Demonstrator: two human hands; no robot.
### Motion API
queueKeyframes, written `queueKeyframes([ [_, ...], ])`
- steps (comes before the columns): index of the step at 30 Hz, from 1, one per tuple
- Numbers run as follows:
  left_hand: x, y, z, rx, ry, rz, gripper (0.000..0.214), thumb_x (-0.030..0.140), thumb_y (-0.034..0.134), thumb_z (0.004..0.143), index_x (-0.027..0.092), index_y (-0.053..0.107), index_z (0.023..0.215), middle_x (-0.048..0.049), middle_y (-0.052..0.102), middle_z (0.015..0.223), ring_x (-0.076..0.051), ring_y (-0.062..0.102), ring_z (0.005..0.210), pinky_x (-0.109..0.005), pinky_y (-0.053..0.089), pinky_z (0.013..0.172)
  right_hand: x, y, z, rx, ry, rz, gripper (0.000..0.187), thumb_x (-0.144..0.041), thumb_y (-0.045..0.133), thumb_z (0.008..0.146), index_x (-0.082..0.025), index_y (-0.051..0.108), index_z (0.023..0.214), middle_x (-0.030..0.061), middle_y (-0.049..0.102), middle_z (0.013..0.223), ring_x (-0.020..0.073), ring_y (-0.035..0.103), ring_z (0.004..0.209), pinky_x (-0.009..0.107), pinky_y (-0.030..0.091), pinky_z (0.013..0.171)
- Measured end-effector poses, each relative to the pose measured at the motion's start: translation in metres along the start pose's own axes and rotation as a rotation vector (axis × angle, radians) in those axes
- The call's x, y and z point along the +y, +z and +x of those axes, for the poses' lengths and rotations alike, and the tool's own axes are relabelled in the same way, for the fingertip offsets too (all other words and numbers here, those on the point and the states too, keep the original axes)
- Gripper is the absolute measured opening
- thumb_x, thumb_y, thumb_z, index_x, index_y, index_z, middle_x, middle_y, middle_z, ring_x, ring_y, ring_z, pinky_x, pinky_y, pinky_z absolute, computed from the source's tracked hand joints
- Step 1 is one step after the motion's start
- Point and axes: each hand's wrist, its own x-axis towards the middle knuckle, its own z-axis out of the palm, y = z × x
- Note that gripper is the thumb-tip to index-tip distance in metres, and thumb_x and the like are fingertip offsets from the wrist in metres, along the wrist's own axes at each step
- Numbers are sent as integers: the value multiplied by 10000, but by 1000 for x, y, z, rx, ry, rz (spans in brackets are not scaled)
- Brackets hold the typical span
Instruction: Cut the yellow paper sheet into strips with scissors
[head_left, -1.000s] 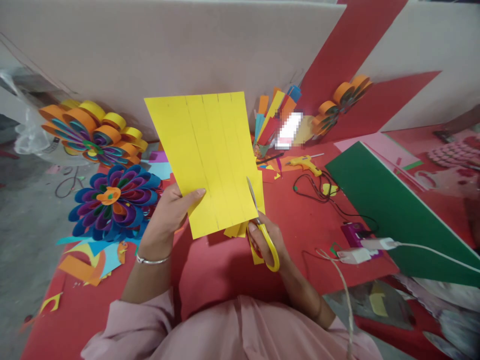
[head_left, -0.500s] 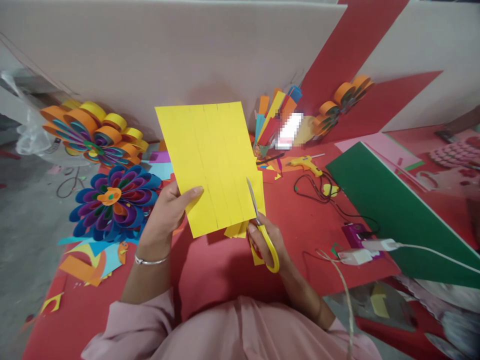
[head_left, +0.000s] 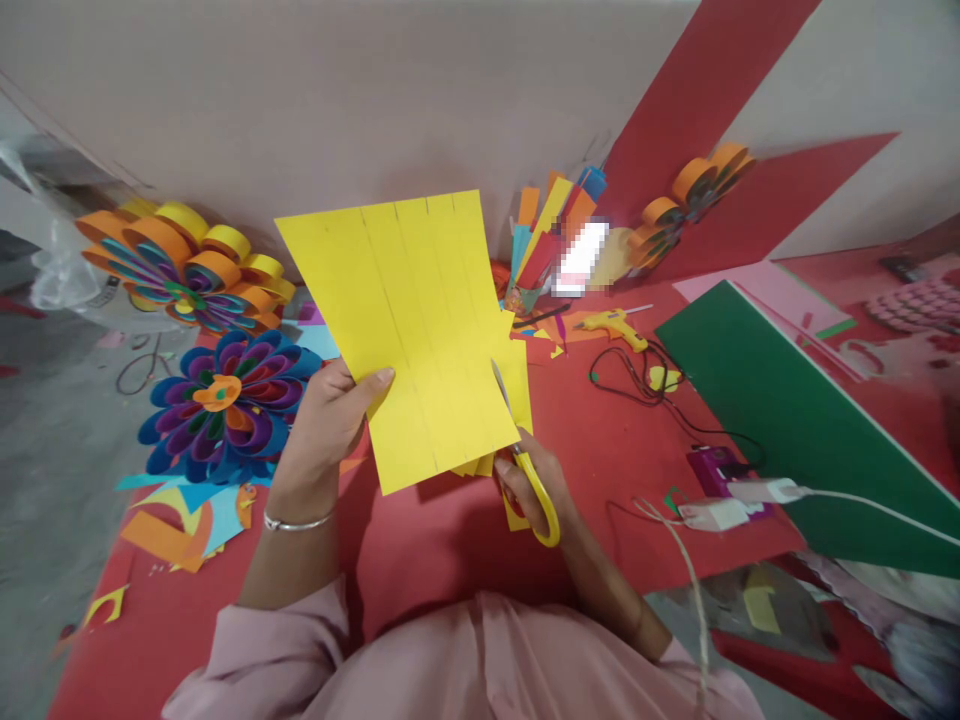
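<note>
A yellow sheet of paper (head_left: pixel 412 330) with several pencil lines along it is raised above the red table. My left hand (head_left: pixel 330 420) pinches its lower left edge, thumb on top. In my right hand (head_left: pixel 536 475) are yellow-handled scissors (head_left: pixel 546 505), fingers around the handles. One scissor blade shows over the sheet's right edge, near the lower right corner; the other blade is hidden by the paper. Yellow paper strips (head_left: pixel 519 385) lie beneath and to the right of the sheet, partly covered by it.
A blue and purple paper flower (head_left: pixel 232 405) and an orange and yellow one (head_left: pixel 187 265) stand at left. Behind are a cup of paper strips (head_left: pixel 536 250) and a yellow glue gun (head_left: pixel 615 325). A green board (head_left: pixel 795 430) and power strip (head_left: pixel 724 480) lie at right.
The yellow sheet has tilted and shifted a little to the left, its top left corner farther out. My left hand moved slightly left with it; the right hand has barely moved.
</note>
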Motion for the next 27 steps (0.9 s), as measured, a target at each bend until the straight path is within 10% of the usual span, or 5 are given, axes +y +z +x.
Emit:
queueKeyframes([
  [20,3,0,0,85,-21,-29,273,217,859,748,241,815,1016,-73,831,1077,-347,783,1065,-431,681,860,11,0,0,-55,11,10,309,-408,644,866,-220,588,1104,-18,681,686,144,618,542,247,487,513],
  [27,3,1,2,75,-21,-19,210,234,859,755,242,819,961,-68,835,1045,-348,789,1041,-455,689,847,17,1,-1,-56,27,89,977,-510,733,870,-240,230,1662,-30,726,760,157,612,502,260,484,451],
])
